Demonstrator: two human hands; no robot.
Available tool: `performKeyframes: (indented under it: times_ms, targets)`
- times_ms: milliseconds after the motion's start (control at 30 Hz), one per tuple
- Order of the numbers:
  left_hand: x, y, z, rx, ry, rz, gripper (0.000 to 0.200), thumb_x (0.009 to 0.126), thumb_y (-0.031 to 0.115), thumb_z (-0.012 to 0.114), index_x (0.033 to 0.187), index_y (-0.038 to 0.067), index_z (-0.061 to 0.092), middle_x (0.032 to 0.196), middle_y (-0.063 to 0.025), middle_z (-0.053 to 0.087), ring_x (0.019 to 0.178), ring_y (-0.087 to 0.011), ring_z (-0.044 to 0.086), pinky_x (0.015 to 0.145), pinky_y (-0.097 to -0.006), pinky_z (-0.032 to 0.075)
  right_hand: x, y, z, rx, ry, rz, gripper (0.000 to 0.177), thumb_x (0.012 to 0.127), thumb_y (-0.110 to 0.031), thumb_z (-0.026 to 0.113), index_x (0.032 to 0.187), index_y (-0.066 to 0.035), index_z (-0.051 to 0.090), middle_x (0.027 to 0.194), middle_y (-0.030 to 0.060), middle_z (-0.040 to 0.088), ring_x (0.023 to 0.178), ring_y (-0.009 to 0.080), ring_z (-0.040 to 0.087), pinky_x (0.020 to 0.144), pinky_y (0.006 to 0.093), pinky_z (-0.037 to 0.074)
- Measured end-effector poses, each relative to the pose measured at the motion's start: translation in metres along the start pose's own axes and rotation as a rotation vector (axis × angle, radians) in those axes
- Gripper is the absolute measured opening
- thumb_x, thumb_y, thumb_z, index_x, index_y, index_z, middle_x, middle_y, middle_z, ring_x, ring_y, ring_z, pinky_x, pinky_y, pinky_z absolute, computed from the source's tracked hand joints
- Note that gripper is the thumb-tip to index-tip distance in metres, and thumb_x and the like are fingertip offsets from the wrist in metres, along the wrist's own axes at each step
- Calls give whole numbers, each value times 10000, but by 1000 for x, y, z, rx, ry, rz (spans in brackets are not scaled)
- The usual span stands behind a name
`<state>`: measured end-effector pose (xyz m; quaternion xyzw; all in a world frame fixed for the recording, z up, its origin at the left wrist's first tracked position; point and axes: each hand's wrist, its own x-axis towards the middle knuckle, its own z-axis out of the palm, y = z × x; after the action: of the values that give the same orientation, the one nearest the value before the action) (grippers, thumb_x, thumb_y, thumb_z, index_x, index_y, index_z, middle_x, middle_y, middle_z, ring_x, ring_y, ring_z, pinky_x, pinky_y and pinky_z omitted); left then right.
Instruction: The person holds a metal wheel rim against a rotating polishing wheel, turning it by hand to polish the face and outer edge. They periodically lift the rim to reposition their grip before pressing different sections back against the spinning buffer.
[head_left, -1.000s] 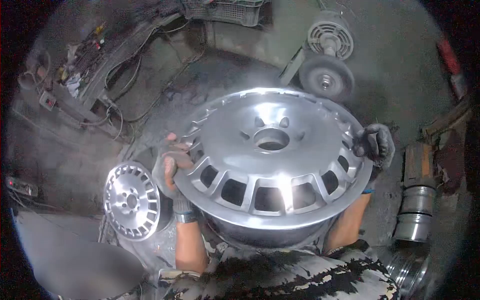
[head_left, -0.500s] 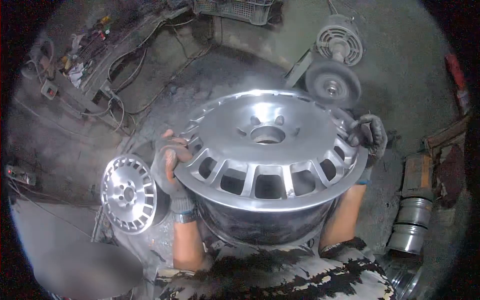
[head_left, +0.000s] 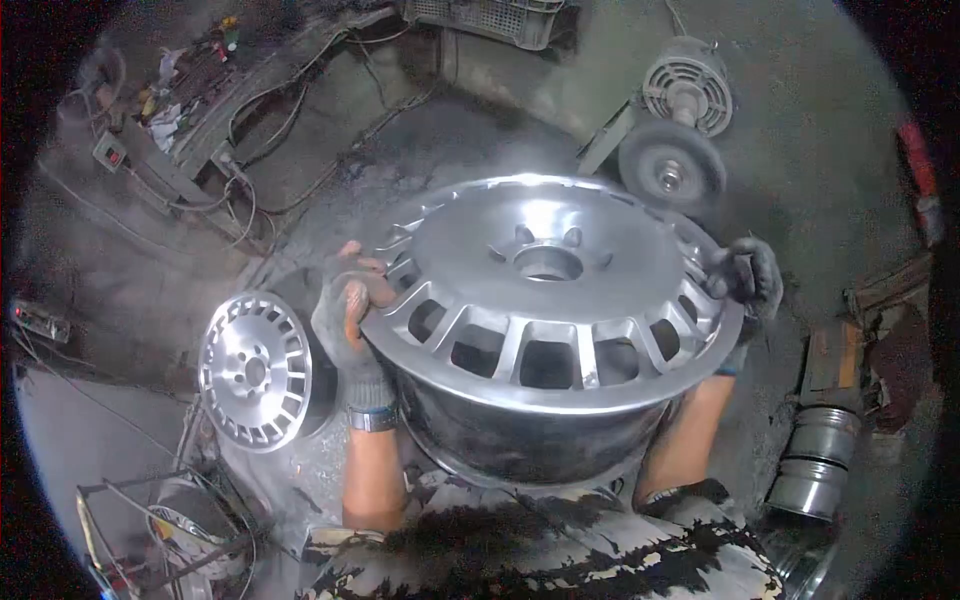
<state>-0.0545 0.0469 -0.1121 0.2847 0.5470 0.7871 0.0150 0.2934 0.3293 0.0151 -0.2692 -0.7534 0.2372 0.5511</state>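
A large silver alloy wheel point(head_left: 460, 260) fills the middle of the view, its slotted face turned up and its dark barrel toward my body. My left hand point(head_left: 350, 305), in a worn grey glove with bare fingertips showing, is closed on the wheel's left rim. On the opposite side, my right hand point(head_left: 748, 278), in a dark glove, has its fingers curled over the right rim. Beyond the wheel is a round buffing wheel point(head_left: 670, 175) on a motor point(head_left: 690, 88), apart from the rim.
A second alloy wheel point(head_left: 255, 372) leans at the left. Metal cylinders point(head_left: 822, 440) lie at the right beside a cardboard box point(head_left: 835, 360). A cluttered bench with cables point(head_left: 240, 150) runs along the upper left. A plastic crate point(head_left: 490, 18) stands at the back. A bucket point(head_left: 190, 530) sits lower left.
The view has shifted slightly. The large wheel sits a little differently in the picture, both hands still on its rim. A blurred patch at lower left has gone, showing the bucket and thin bars.
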Motion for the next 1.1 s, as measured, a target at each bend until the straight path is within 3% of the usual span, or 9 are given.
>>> performKeyframes:
  times_ms: [100,200,333,433,533,733,833,1000,1100]
  targets:
    - [-8,6,-3,-29,-73,-7,465,937,342,577,944,-100,722,1044,-208,728,1123,-310,645,1099,-441,429,-20,-25,-11,-193,69,-71,262,1062,-225,520,1046,-2,655,861,95,675,662,127,587,590,257,447]
    - [-15,11,-2,-21,-110,39,460,903,355,575,908,-83,715,1046,-195,718,1089,-313,644,1086,-434,437,-29,-49,-25,60,100,153,269,1044,-234,532,978,-1,648,864,78,651,649,119,579,586,272,456]
    - [-15,34,7,11,-119,67,445,866,367,553,822,-51,702,1000,-176,703,1015,-314,645,1081,-441,442,-36,-50,-29,160,164,180,444,1092,-352,439,996,25,654,849,111,668,610,122,576,573,265,460]
    - [-16,37,12,10,-65,26,448,863,370,549,792,-47,697,972,-178,694,1011,-315,643,1087,-455,439,-34,-33,-37,60,152,96,443,1097,-352,438,1004,23,654,835,115,670,605,124,573,571,271,460]
    - [-20,30,10,31,-3,-19,444,868,362,546,778,-47,696,927,-175,679,999,-313,642,1096,-478,436,-28,-44,-25,245,74,159,436,1096,-351,442,1007,19,653,835,106,667,630,124,588,581,290,477]
    - [-15,35,11,-36,33,-18,417,884,338,561,775,-40,701,889,-166,663,984,-314,639,1124,-525,418,-18,-43,-1,214,106,221,227,1053,-200,560,1019,4,653,831,74,655,677,106,594,600,251,481]
    - [-13,30,7,-8,20,35,407,882,329,577,765,-42,697,891,-164,663,996,-316,632,1126,-516,413,-11,-5,2,128,123,44,134,1011,-134,608,1026,-6,646,844,69,662,680,104,594,596,224,474]
    - [-2,28,6,140,-15,160,392,922,271,517,804,-63,683,848,-149,680,915,-293,646,1111,-522,444,16,24,18,397,11,156,126,987,-114,604,1060,-23,651,869,63,681,690,113,613,613,235,500]
    - [-1,28,9,101,6,146,387,919,266,517,757,-49,672,816,-143,674,897,-299,648,1117,-549,432,18,15,38,572,33,393,155,1012,-148,576,1068,-24,650,845,56,669,683,101,597,628,241,506]
